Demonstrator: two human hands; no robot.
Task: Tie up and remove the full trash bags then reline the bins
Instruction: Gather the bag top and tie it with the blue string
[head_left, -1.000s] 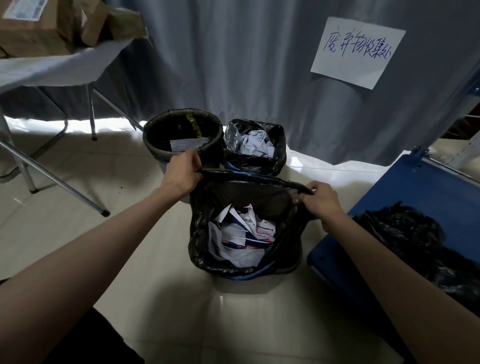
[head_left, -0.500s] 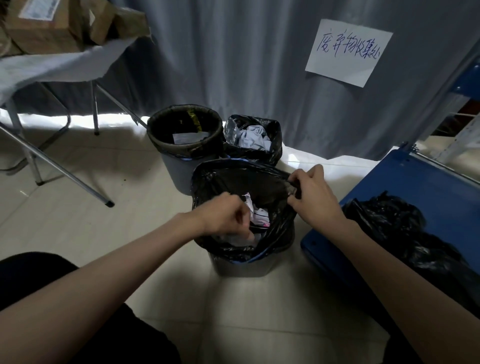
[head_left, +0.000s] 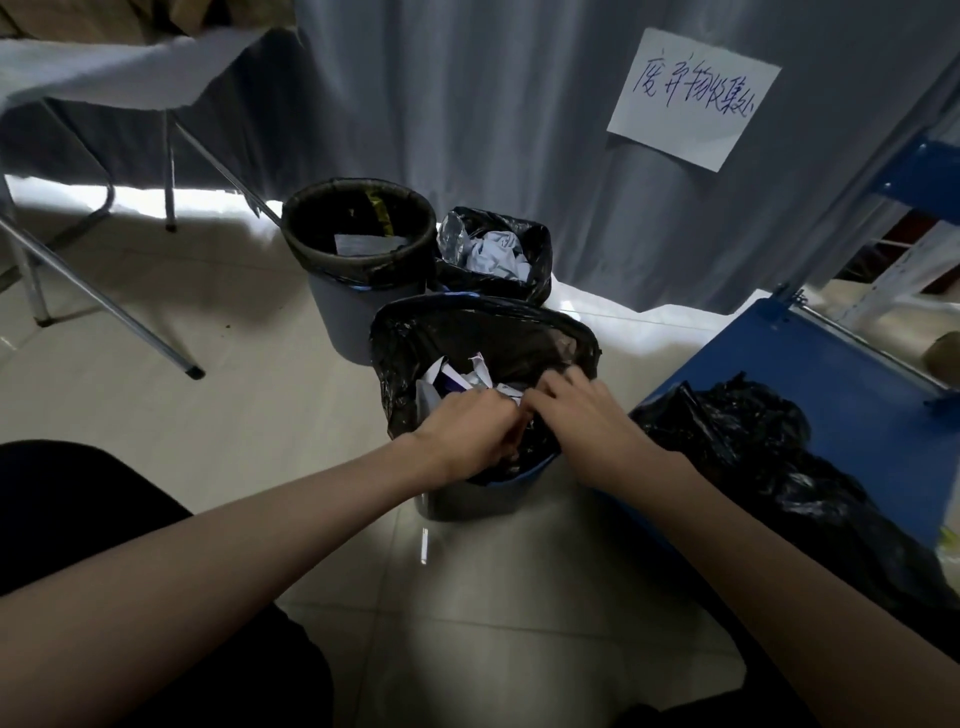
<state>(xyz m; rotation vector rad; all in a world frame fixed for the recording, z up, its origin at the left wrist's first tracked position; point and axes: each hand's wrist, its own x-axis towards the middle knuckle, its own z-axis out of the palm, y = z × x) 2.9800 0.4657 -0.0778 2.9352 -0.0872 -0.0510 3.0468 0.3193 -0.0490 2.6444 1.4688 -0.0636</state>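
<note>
A black trash bag (head_left: 483, 338) full of crumpled paper sits in the nearest grey bin (head_left: 467, 499). My left hand (head_left: 467, 431) and my right hand (head_left: 576, 421) meet over its near rim, both gripping gathered folds of the bag's edge. Behind it stand a round grey bin (head_left: 358, 312) lined in black with one sheet of paper inside, and a third black bag (head_left: 535, 254) stuffed with paper and foil.
A blue cart (head_left: 831, 395) at the right carries a heap of black bags (head_left: 753, 447). A folding table's metal legs (head_left: 104, 306) stand at the left. A grey curtain with a handwritten paper sign (head_left: 693, 98) hangs behind the bins.
Both hands moved from the far sides of the bag's rim to its near edge, pulling the plastic together. The bag's mouth has narrowed at the front.
</note>
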